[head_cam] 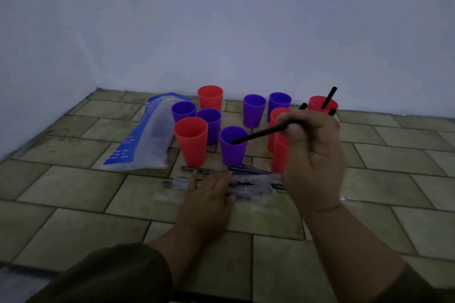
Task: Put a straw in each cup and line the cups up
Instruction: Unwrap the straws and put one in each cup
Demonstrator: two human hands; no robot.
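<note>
- Tiled floor (73, 204): everything is lying or standing on it, below and beyond the grip.
- Plastic bag (145, 135): lying flat, well to the left of the grip, beside the cups.
- Cluster of cups (210, 97): red and purple ones are standing upright in a loose group, not in a row, mostly left of and beyond the grip. Most are looking empty.
- Right hand (312, 152): raised over the red cups nearest it, fingers curling round and pinching the black straw (258, 134) near its upper end.
- Left hand (209, 194): resting flat with fingers straight on the pile of wrapped straws (253, 178), below and left of the grip, holding nothing.
- Purple cup (232, 152): upright, left of and below the grip. The right hand is the nearer one.
- Black straw: the long axis is running from the grip leftward and slightly down, with the free tip sitting at the purple cup's mouth.
- Judgement: the shaft is lying too shallow, so the grip end is needing to swing up over the cup before release.
- Red cup (317, 104): standing just beyond the grip, already holding a straw (330, 97).
</note>
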